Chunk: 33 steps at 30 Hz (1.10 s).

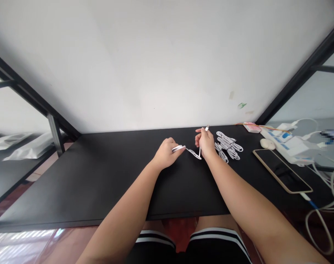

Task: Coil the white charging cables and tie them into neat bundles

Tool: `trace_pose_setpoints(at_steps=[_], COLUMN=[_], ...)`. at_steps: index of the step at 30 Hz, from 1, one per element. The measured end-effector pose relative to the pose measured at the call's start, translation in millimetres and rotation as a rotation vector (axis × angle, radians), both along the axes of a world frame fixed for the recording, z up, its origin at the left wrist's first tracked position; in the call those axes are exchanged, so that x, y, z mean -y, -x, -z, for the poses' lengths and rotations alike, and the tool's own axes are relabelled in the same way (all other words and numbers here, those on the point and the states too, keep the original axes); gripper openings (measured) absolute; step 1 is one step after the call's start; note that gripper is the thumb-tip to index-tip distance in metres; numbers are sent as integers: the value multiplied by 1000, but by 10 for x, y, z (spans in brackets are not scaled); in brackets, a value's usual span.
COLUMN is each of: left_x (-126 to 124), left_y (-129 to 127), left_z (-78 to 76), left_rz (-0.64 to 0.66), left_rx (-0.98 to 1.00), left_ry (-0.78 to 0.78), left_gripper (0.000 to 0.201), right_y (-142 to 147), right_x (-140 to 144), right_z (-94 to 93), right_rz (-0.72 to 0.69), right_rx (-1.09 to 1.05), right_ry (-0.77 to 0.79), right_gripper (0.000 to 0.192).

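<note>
A white charging cable (195, 154) runs between my two hands, its slack dipping in a loop close to the black desk top (112, 176). My left hand (167, 153) is closed around a gathered part of it, with folded strands showing by the thumb. Pinched in my right hand (205, 142) is the plug end, and a metal connector tip (207, 127) points up past the fingers. Just right of my right hand lie several bundled white cables (229, 145), folded and tied with dark ties.
At the right are a phone (282, 170) with a cable plugged in, a white power strip (288, 145) with chargers, a rounded white case (267, 144) and a pink item (251, 127). Black metal frame bars (301, 66) rise at both sides. A white wall (156, 66) stands behind the desk.
</note>
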<state>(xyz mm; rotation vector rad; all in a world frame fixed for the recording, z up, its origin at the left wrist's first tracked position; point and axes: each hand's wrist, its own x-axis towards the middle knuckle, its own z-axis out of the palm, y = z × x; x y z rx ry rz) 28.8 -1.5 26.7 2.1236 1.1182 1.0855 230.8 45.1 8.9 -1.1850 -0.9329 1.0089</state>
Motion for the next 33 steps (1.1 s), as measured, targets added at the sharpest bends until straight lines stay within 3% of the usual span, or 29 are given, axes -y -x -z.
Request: trace_pose_setpoints(at_steps=[2, 6, 9, 13, 18, 22, 24, 26, 28, 31, 33], left_x=[-15, -87, -158, -228, -226, -145, -96, -54, -26, -13, -22], left_y=[-6, 9, 64, 179, 218, 129, 74, 28, -6, -34, -42], left_z=[-37, -49, -19, -9, -37, -15, 0, 6, 4, 4, 18], left_rz=[-67, -91, -205, -458, -305, -255, -272, -274, -193, -43, -38], left_rx=[183, 589, 756, 740, 787, 655, 584, 537, 486, 384, 372], left_ry=[77, 333, 269, 131, 218, 328, 309, 293, 295, 328, 363], left_gripper=[41, 49, 50, 52, 55, 49, 46, 55, 66, 50, 43], right_y=[34, 61, 72, 128, 220, 241, 237, 234, 241, 272, 302], right_x=[25, 64, 82, 132, 272, 338, 337, 326, 316, 318, 330], right_z=[-32, -56, -40, -44, -131, -196, -214, -222, -225, -226, -220], right_rz=[73, -37, -95, -271, -591, -721, -727, -702, -665, -637, -633], right_rx=[39, 117, 187, 87, -78, -225, -279, -317, -345, -360, -339], right_ry=[17, 73, 57, 112, 159, 120, 75, 39, 17, 8, -3], right_gripper=[33, 31, 33, 36, 37, 36, 36, 35, 34, 29, 25])
